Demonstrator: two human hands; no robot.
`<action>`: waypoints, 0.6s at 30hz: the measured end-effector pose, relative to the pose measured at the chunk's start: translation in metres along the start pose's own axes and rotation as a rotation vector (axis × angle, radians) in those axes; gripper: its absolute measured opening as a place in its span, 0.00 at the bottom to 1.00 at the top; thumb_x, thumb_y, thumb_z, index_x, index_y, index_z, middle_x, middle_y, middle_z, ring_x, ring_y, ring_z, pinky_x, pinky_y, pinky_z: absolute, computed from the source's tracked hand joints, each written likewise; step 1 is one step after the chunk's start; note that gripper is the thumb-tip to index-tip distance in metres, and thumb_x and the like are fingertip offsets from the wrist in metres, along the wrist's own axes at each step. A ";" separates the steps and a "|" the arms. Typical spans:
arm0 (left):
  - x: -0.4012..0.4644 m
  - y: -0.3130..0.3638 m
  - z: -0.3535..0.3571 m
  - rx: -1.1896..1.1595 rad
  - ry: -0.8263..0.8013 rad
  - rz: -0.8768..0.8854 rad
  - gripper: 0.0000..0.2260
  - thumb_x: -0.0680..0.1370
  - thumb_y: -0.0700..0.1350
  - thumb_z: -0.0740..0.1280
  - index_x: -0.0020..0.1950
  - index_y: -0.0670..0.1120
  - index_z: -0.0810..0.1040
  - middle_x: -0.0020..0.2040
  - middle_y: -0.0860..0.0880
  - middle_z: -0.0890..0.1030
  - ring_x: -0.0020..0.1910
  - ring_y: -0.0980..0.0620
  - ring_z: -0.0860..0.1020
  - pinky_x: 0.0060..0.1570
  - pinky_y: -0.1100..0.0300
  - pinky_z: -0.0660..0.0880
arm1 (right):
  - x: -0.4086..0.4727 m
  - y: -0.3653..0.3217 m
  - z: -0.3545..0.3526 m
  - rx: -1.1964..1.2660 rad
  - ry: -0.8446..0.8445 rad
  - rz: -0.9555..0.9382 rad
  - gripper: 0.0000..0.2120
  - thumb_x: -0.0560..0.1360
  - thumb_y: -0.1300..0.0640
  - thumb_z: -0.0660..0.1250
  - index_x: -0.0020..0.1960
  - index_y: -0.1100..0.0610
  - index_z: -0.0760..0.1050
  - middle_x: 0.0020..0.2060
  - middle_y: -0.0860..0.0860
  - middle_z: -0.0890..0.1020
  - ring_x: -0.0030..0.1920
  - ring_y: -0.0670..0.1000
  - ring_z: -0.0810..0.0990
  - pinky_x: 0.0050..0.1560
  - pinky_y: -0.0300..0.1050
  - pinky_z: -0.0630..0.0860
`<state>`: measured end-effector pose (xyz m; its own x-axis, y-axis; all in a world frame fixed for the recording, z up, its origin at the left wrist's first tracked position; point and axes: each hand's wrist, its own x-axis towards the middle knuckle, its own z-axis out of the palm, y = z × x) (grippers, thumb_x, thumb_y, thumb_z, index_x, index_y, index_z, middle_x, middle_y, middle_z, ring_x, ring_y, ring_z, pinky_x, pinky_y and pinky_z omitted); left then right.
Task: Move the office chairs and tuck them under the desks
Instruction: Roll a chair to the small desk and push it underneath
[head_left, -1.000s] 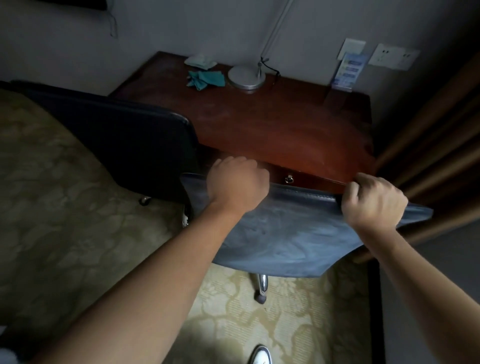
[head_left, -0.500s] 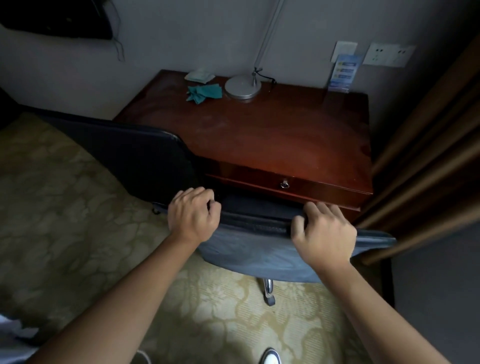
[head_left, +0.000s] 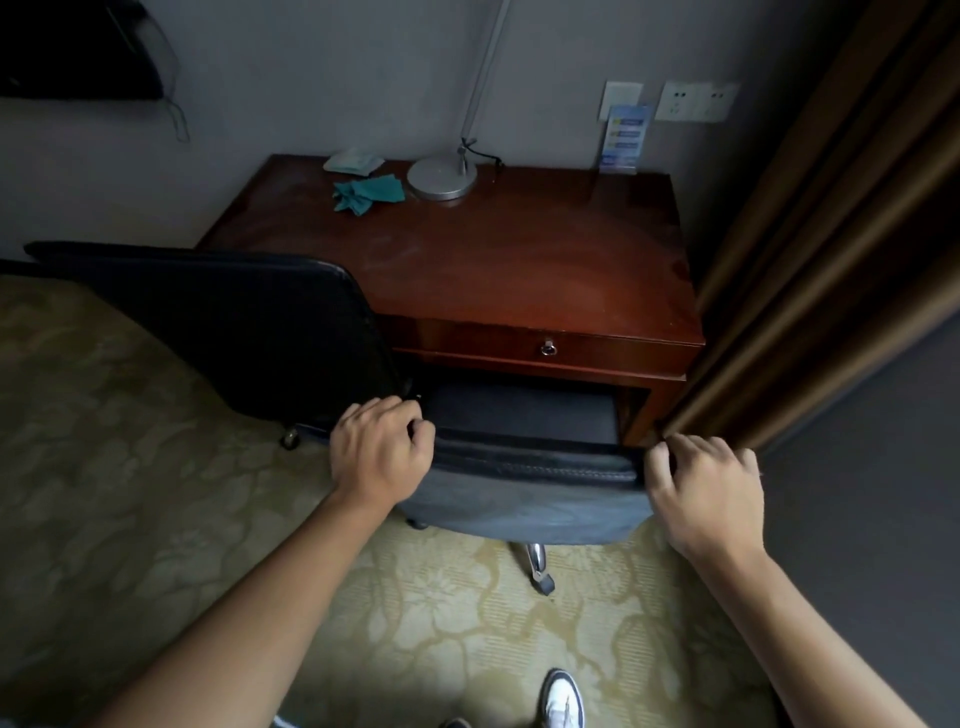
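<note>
The dark leather-look office chair with a stitched backrest (head_left: 524, 488) stands in front of the red-brown wooden desk with one drawer (head_left: 493, 270), its seat already in the kneehole under the drawer, and a second dark chair back (head_left: 234, 322) leans just left of it. The left hand (head_left: 382, 452) is curled shut over the backrest's top left corner, while the right hand (head_left: 704, 488) clasps the right corner, fingers bent over the edge. Judging by this, the tucking-in step is nearly done; the next move calls for a straight push clear of the brown curtain (head_left: 831, 260).
</note>
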<state>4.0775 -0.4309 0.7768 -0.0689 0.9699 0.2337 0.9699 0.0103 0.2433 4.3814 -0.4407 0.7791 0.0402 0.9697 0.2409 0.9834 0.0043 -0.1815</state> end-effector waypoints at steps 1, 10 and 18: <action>0.001 -0.005 -0.001 -0.008 0.005 0.008 0.16 0.71 0.47 0.55 0.31 0.43 0.77 0.31 0.45 0.79 0.34 0.41 0.78 0.39 0.52 0.70 | -0.004 -0.004 0.001 -0.005 0.000 0.009 0.14 0.72 0.52 0.53 0.28 0.53 0.64 0.29 0.53 0.78 0.37 0.59 0.77 0.42 0.51 0.64; 0.057 -0.011 0.006 -0.075 0.062 0.039 0.16 0.70 0.46 0.55 0.29 0.42 0.76 0.29 0.44 0.79 0.32 0.40 0.77 0.38 0.53 0.71 | 0.033 -0.014 0.011 -0.008 0.135 0.081 0.17 0.69 0.54 0.52 0.24 0.58 0.66 0.23 0.54 0.75 0.29 0.60 0.73 0.34 0.48 0.66; 0.117 -0.001 0.021 -0.116 0.171 0.119 0.13 0.69 0.44 0.56 0.25 0.42 0.71 0.25 0.45 0.75 0.26 0.40 0.73 0.32 0.56 0.67 | 0.090 0.000 0.025 0.010 0.293 0.083 0.15 0.69 0.57 0.53 0.24 0.57 0.61 0.21 0.53 0.69 0.23 0.58 0.68 0.28 0.46 0.60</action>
<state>4.0737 -0.3125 0.7839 -0.0040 0.9073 0.4204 0.9409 -0.1389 0.3088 4.3802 -0.3472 0.7774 0.1717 0.8548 0.4897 0.9727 -0.0685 -0.2216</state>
